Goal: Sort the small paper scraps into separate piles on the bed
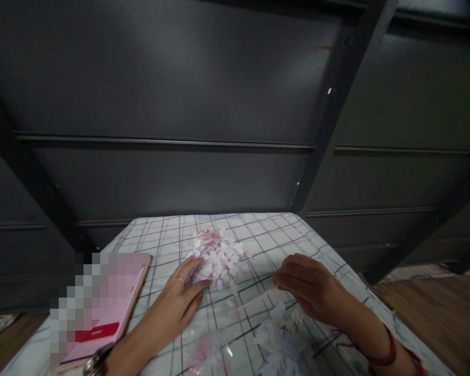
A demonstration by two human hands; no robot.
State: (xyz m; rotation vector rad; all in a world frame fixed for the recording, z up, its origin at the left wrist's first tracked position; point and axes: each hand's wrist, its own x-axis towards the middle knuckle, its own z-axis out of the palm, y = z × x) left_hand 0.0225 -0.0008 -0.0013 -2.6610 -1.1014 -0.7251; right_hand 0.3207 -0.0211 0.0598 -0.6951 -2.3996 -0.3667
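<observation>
A heap of small white and pink paper scraps point(221, 258) lies on the checked tablecloth in the middle. My left hand point(180, 292) rests at the near left side of this heap. Its thumb and fingers are apart, and the fingertips touch the scraps. To the right, my right hand point(307, 282) hovers just above the cloth with its fingers pressed together; what they hold, if anything, is hidden. A second pile of pale scraps point(282, 339) sits below it, close to me. Beside that pile lies a clear plastic bag point(207, 355) with pink bits in it.
The table has a white cloth with dark grid lines point(152, 235). At its left edge, a tablet-like device in a pink frame point(113, 308) lies partly pixelated. Dark panels point(180, 183) stand right behind the table. Wooden floor point(434, 303) shows at the right.
</observation>
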